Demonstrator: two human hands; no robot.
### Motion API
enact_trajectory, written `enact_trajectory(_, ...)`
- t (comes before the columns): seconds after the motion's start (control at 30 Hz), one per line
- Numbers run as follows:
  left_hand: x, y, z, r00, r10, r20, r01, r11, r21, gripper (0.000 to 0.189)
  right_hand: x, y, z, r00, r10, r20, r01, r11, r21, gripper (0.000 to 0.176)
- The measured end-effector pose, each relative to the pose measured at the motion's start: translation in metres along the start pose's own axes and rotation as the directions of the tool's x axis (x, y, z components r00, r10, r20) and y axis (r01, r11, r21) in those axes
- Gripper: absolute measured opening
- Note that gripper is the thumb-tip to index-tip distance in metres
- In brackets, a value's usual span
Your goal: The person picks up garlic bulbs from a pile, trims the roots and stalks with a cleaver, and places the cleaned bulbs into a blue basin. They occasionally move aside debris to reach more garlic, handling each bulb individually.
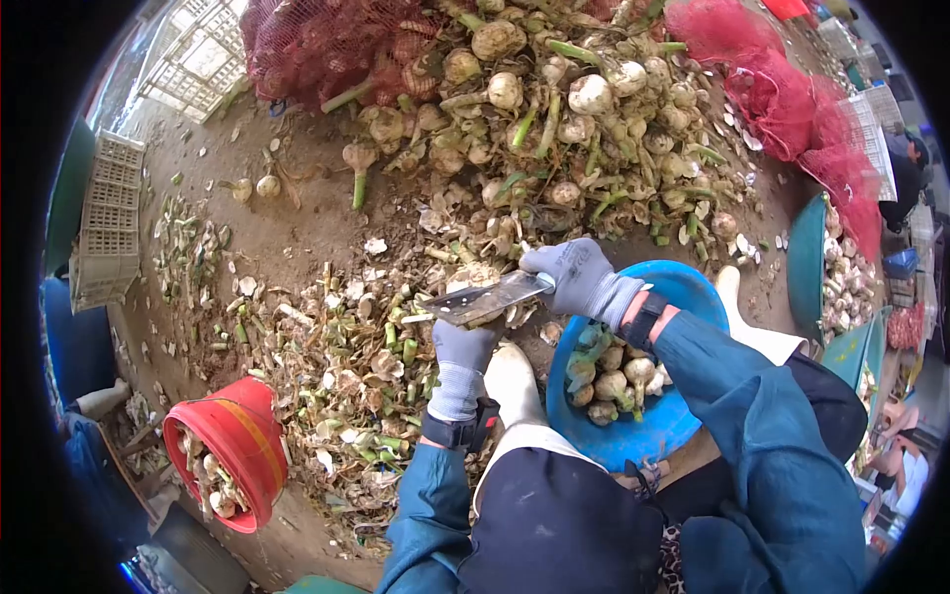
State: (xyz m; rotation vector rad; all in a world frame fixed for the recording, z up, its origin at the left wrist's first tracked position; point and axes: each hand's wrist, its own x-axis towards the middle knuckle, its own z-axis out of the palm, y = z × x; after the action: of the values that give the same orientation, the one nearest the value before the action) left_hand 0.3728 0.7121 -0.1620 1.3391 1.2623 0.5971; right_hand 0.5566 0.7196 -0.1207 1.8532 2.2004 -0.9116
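Observation:
My right hand (pixel 577 274), in a grey glove, is closed round the handle of a broad-bladed knife (pixel 487 297). The blade points left, over my left hand (pixel 463 348), also gloved. My left hand is closed just under the blade, on a bulb mostly hidden by the blade. Below and right of my hands, a blue basin (pixel 671 421) holds several garlic bulbs (pixel 611 384). A large heap of garlic with stems (pixel 574 129) lies ahead of my hands.
Cut stems and peelings (pixel 356 366) cover the ground at left. A tilted red bucket (pixel 255 436) holds some bulbs. Red mesh sacks (pixel 327 49) and white crates (pixel 109 213) stand around. White boots (pixel 515 381) are close to the basin. Other people appear at far right.

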Motion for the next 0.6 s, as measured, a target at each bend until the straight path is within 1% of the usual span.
enact_trajectory(0.07,-0.004,0.008,-0.003,0.985,-0.072,-0.157,0.049,0.988,-0.148,0.027,0.001,-0.004,-0.004,1.0,0.01,0.014,-0.01,1.0,-0.022,0.023)
enact_trajectory(0.1,-0.007,0.013,-0.017,0.995,-0.037,-0.093,0.041,0.999,0.034,0.033,0.007,0.0,-0.011,0.968,0.165,0.189,-0.152,0.985,-0.078,0.022)
enact_trajectory(0.13,-0.008,-0.031,-0.021,0.99,0.122,-0.074,-0.134,0.976,-0.174,0.044,0.004,0.012,-0.016,0.91,0.406,0.083,-0.403,0.914,-0.047,0.021)
enact_trajectory(0.17,-0.014,0.001,-0.038,0.992,0.12,0.036,-0.052,0.655,-0.754,0.042,0.001,0.044,-0.004,0.832,0.541,-0.122,-0.512,0.834,0.203,0.021)
enact_trajectory(0.2,-0.023,0.032,-0.045,0.982,0.169,0.083,0.081,0.024,-0.996,0.042,0.0,0.062,0.0,0.786,0.607,-0.113,-0.514,0.745,0.425,0.022)
enact_trajectory(0.23,-0.022,0.009,-0.047,0.997,0.067,-0.026,-0.064,0.661,-0.748,0.046,0.0,0.047,-0.003,0.8,0.596,-0.071,-0.399,0.617,0.678,0.025)
enact_trajectory(0.27,-0.012,0.012,-0.047,0.989,0.067,-0.134,-0.084,0.988,-0.128,0.052,-0.008,0.032,-0.008,0.798,0.601,-0.04,-0.263,0.408,0.874,0.03)
enact_trajectory(0.3,0.0,0.024,-0.042,0.947,0.298,-0.12,-0.294,0.955,0.044,0.05,0.009,0.048,0.02,0.84,0.536,0.084,-0.223,0.2,0.954,0.039)
enact_trajectory(0.33,0.011,0.059,-0.032,0.863,0.499,-0.076,-0.476,0.855,0.205,0.05,-0.003,0.014,-0.019,0.918,0.256,0.303,-0.265,-0.175,0.948,0.039)
enact_trajectory(0.37,0.018,0.064,-0.027,0.813,0.58,0.052,-0.542,0.723,0.428,0.051,0.008,0.005,-0.003,0.956,0.214,0.199,-0.109,-0.37,0.923,0.039)
enact_trajectory(0.4,0.024,0.067,-0.026,0.806,0.591,0.034,-0.557,0.737,0.382,0.049,0.016,0.004,0.009,0.977,0.196,0.082,0.039,-0.547,0.836,0.038)
enact_trajectory(0.43,0.027,0.053,-0.02,0.863,0.468,-0.191,-0.454,0.884,0.114,0.047,0.013,0.008,0.007,0.975,0.214,0.056,0.052,-0.469,0.882,0.036)
enact_trajectory(0.47,0.026,0.042,-0.017,0.898,0.267,-0.35,-0.346,0.92,-0.185,0.045,0.008,0.01,0.004,0.972,0.232,0.032,0.065,-0.398,0.915,0.034)
enact_trajectory(0.5,0.025,0.033,-0.012,0.975,0.027,-0.221,-0.143,0.838,-0.527,0.038,0.005,0.012,0.0,0.958,0.233,0.169,-0.083,-0.341,0.936,0.027)
enact_trajectory(0.53,0.023,0.037,-0.007,0.975,0.023,-0.221,-0.139,0.839,-0.526,0.038,0.006,0.014,0.002,0.957,0.231,0.173,-0.086,-0.344,0.935,0.027)
enact_trajectory(0.57,0.023,0.044,-0.002,0.97,-0.223,0.099,0.215,0.594,-0.775,0.036,0.008,0.016,0.003,0.974,0.217,0.059,-0.048,-0.056,0.997,0.023)
enact_trajectory(0.6,0.025,0.049,0.002,0.827,-0.321,0.461,0.539,0.22,-0.813,0.035,0.01,0.019,0.003,0.984,0.169,-0.053,0.012,0.235,0.972,0.02)
